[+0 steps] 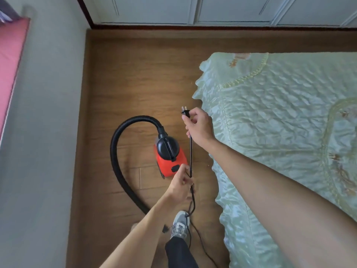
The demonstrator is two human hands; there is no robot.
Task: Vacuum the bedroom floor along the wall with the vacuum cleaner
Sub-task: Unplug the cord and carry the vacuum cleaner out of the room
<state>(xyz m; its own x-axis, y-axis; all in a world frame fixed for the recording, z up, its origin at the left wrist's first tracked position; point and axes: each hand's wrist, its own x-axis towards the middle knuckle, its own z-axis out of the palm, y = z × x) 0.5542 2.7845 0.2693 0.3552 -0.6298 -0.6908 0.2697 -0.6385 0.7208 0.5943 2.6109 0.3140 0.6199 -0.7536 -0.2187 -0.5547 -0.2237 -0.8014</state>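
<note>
Cord (191,151) was stretched straight from hand to hand: its plug (185,112) end was gripped by the right hand (200,126), a lower stretch pinched by the left hand (180,185). The vacuum cleaner (170,159) was seen on the floor (135,74) just beyond the left hand.

Bed (280,132) w/ pale green quilted cover rt, white wardrobe doors (212,10) top, pink pad (11,55) far left

One left hand (180,187) and one right hand (200,126) grip one cord (191,151); one plug (185,112) tops the upper grip, one vacuum cleaner (171,161) beside the lower.
</note>
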